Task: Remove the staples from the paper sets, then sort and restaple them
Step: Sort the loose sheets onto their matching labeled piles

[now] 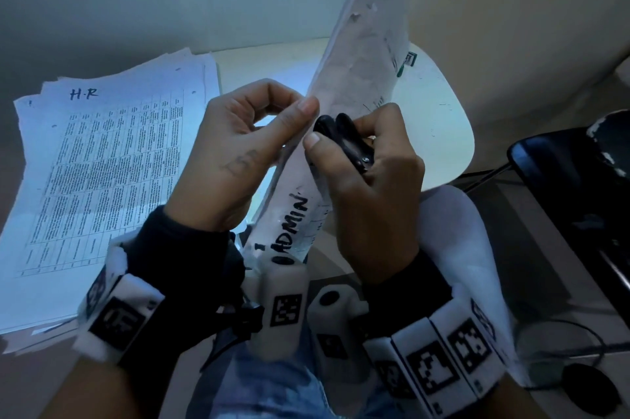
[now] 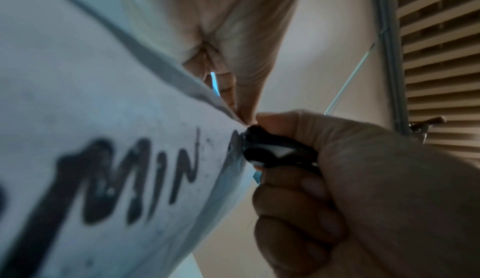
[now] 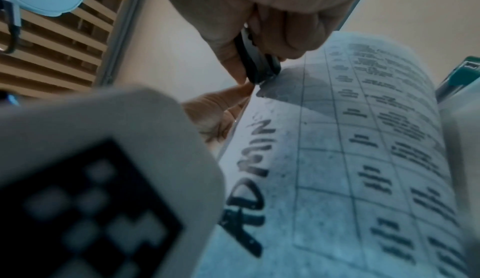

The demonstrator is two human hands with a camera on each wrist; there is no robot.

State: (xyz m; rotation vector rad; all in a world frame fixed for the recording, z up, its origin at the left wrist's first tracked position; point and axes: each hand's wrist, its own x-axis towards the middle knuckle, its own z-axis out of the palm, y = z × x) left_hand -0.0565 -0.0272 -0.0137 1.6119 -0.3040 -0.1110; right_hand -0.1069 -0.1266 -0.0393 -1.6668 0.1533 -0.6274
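A paper set marked "ADMIN" (image 1: pixel 361 53) stands up on edge between both hands, curved, over my lap. My left hand (image 1: pixel 238 152) pinches its corner edge between thumb and forefinger. My right hand (image 1: pixel 371 179) grips a black staple remover (image 1: pixel 344 138), whose jaws bite the paper's corner right beside the left thumb. In the left wrist view the staple remover (image 2: pixel 272 150) meets the paper (image 2: pixel 103 118) just past the lettering. The right wrist view shows the remover (image 3: pixel 257 60) on the corner of the printed table sheet (image 3: pixel 363 159). No staple is visible.
A thick stack of printed sheets marked "H.R" (image 1: pixel 102 162) lies at left on the white table (image 1: pixel 439 111). A green stapler (image 1: pixel 405 63) peeks out behind the raised paper. A dark chair (image 1: pixel 579 197) and cables (image 1: pixel 559 353) are at right.
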